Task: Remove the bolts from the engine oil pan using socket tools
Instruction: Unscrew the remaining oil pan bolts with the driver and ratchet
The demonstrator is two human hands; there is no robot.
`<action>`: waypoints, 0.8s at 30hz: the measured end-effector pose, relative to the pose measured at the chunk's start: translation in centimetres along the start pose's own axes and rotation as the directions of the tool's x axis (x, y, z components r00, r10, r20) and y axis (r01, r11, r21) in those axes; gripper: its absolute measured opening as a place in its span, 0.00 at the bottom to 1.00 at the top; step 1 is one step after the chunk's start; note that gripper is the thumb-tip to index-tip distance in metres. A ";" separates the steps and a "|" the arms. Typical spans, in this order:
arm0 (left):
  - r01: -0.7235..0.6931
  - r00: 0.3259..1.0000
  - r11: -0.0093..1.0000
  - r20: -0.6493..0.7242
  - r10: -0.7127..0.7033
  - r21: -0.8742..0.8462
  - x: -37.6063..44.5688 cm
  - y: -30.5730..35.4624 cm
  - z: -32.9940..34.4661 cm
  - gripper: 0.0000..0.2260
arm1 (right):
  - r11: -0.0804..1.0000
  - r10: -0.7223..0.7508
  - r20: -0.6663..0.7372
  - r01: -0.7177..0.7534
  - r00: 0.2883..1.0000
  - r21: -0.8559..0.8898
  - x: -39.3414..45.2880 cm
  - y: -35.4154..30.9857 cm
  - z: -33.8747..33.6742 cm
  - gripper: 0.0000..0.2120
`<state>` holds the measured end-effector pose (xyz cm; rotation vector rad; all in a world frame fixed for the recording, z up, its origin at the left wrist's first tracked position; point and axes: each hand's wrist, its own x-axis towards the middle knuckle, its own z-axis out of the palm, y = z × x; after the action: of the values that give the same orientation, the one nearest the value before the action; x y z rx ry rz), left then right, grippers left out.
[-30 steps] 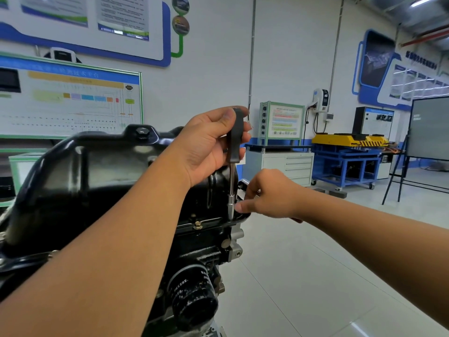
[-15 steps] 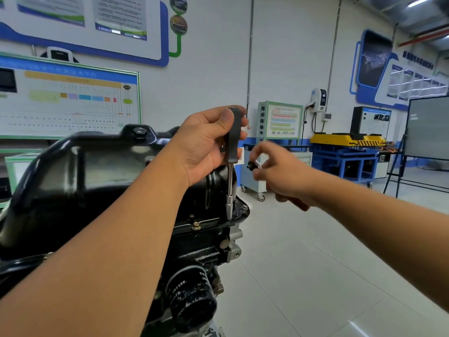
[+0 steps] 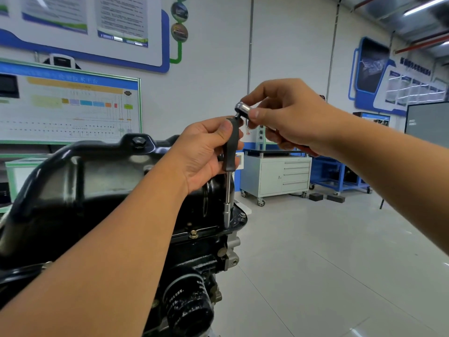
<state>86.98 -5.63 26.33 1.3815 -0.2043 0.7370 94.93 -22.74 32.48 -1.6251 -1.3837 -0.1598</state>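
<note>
A black oil pan (image 3: 80, 181) sits upside-up on the engine at the left, with a drain plug (image 3: 139, 141) on top. My left hand (image 3: 201, 154) grips the dark handle of a socket driver (image 3: 229, 147), held upright. Its steel shaft ends in a socket (image 3: 227, 216) resting on the pan's flange at the right edge. My right hand (image 3: 286, 117) holds a ratchet with a shiny round head (image 3: 243, 108) at the top of the driver handle. A brass-coloured bolt (image 3: 193, 234) shows on the flange below.
A black oil filter (image 3: 189, 310) juts from the engine's lower front. Behind stand a white wheeled drawer cabinet (image 3: 277, 176), a blue workbench (image 3: 340, 176) and wall posters. Light tiled floor (image 3: 315, 263) stretches to the right. A dark board on a stand (image 3: 427, 122) is at far right.
My right hand left the socket at the flange, rose past the driver shaft and now holds a ratchet head at the top of the handle. The left hand kept the driver upright.
</note>
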 end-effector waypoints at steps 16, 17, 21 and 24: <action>-0.002 0.996 1.000 0.086 0.001 0.003 -0.2 0.0 -0.3 0.08 | 0.955 -0.074 0.122 0.106 0.990 -0.278 1.8 -1.9 -1.5 0.05; -0.002 0.996 1.000 0.091 0.002 0.001 -0.2 0.0 -0.3 0.09 | 0.953 -0.073 0.127 0.106 0.989 -0.283 1.8 -1.9 -1.5 0.05; 0.004 0.996 1.000 0.088 -0.004 0.003 -0.2 0.0 -0.2 0.10 | 0.947 -0.055 0.137 0.095 0.989 -0.308 2.0 -2.3 -1.7 0.03; 0.000 0.994 1.000 0.105 0.001 -0.011 -0.4 0.0 -0.3 0.09 | 0.939 -0.047 0.150 0.095 0.987 -0.330 2.1 -2.7 -1.7 0.03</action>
<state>86.56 -5.53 26.07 1.4115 -0.2910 0.6636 94.25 -22.81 36.21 -1.8969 -1.5903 -0.3467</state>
